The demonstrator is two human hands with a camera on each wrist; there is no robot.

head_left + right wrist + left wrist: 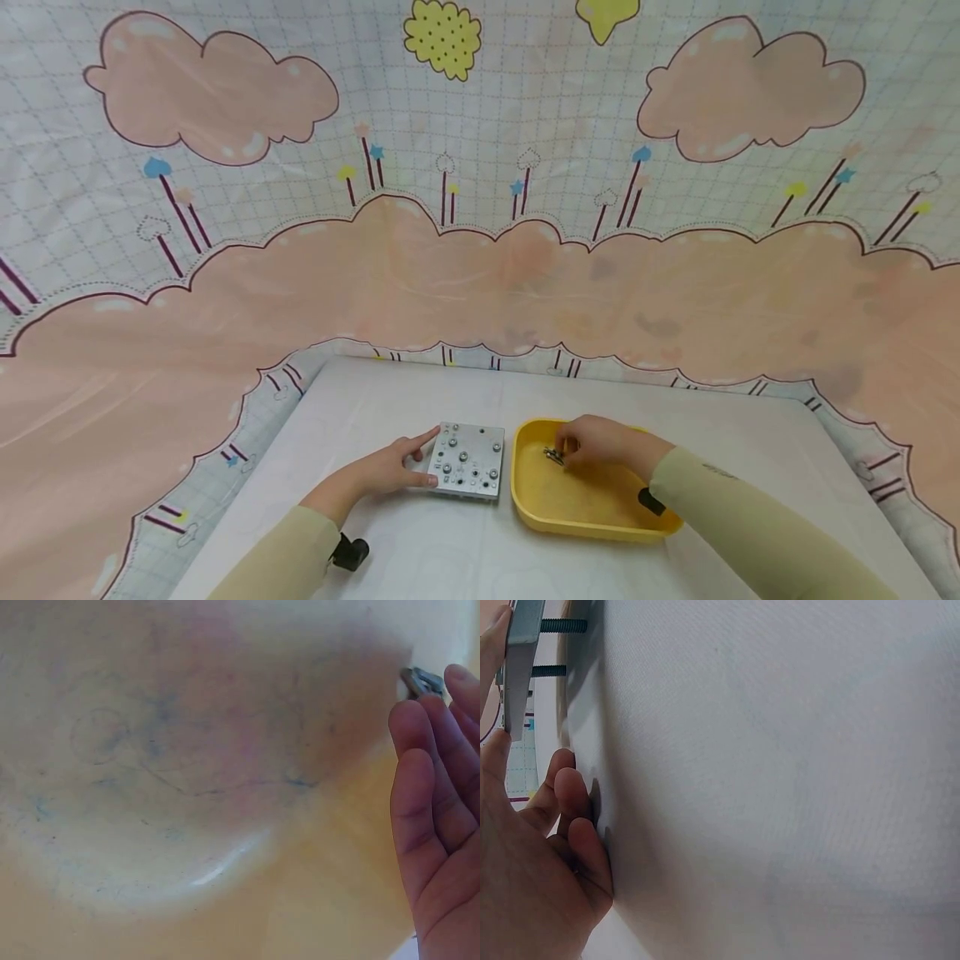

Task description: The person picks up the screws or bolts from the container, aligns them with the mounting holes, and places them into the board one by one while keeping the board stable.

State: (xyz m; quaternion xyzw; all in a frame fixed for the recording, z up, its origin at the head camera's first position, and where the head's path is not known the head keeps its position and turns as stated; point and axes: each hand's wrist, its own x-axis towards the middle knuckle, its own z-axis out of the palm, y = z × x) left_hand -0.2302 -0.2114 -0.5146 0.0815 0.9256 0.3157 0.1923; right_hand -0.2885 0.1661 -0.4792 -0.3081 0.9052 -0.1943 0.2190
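Observation:
My left hand [386,468] holds a square metal plate [480,433] along its left side, with the index finger at the far corner and the thumb at the near one. Round metal fasteners and small holes dot the plate's top. Threaded bolts [564,626] stick out from its underside in the left wrist view. My right hand [596,440] reaches into a yellow tray [525,500], fingertips down at small metal parts [553,456]. These parts [422,681] show at the thumb and fingertips in the right wrist view; I cannot tell whether any is pinched.
A white cloth [420,554] covers the table under the plate and tray. The tray stands just right of the plate, a narrow gap between them. Behind rises a patterned curtain [480,283] with clouds. Black wrist straps [348,552] sit on both arms.

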